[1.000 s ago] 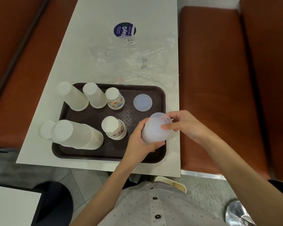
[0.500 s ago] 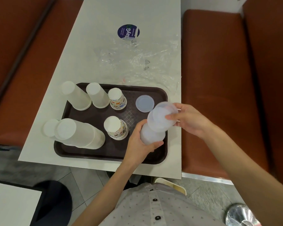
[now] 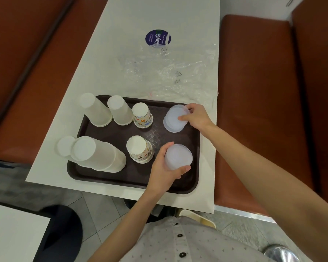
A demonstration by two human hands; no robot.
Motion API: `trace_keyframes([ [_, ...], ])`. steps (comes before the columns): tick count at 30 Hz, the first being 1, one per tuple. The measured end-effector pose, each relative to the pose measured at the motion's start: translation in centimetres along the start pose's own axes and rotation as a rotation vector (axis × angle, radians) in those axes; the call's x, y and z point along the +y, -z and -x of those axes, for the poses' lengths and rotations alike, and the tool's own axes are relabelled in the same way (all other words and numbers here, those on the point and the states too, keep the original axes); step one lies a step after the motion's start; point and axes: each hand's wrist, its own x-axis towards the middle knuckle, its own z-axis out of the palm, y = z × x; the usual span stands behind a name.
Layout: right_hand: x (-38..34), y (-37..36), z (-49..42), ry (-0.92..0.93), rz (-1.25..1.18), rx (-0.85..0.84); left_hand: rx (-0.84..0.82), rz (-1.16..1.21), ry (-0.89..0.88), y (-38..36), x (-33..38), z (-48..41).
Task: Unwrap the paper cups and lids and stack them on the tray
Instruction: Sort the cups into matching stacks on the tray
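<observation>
A dark brown tray point(image 3: 114, 136) lies on the white table. My left hand point(image 3: 164, 171) grips a stack of translucent lids point(image 3: 178, 156) over the tray's near right part. My right hand point(image 3: 196, 117) holds a lid point(image 3: 173, 115) on top of another lid at the tray's far right corner. Two printed paper cups point(image 3: 142, 115) point(image 3: 139, 151) stand upside down mid-tray. White cup stacks stand upside down at the far left point(image 3: 95, 110) point(image 3: 119, 110) and near left point(image 3: 95, 154).
Crumpled clear plastic wrap point(image 3: 170, 74) lies on the table behind the tray, next to a round blue sticker point(image 3: 157, 37). Brown bench seats flank the table on both sides. Another white table corner point(image 3: 13, 235) shows at the lower left.
My right hand lifted a lid off the stack and carried it away to the lid at the tray's far right corner. My left hand stayed on the stack.
</observation>
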Motion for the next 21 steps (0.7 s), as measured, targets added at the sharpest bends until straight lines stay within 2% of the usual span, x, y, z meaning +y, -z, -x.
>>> trace_keyframes([
  [4, 0.4, -0.9, 0.0, 0.146, 0.299, 0.041, 0.005, -0.017, 0.001, 0.0, 0.0, 0.0],
  [13, 0.5, -1.9, 0.8, 0.263, 0.48, 0.034, -0.008, -0.014, 0.005, 0.1, -0.2, 0.0],
  [21, 0.5, -3.1, 1.3, 0.426, 0.924, -0.07, -0.003, -0.016, 0.008, -0.1, -0.5, 0.4],
])
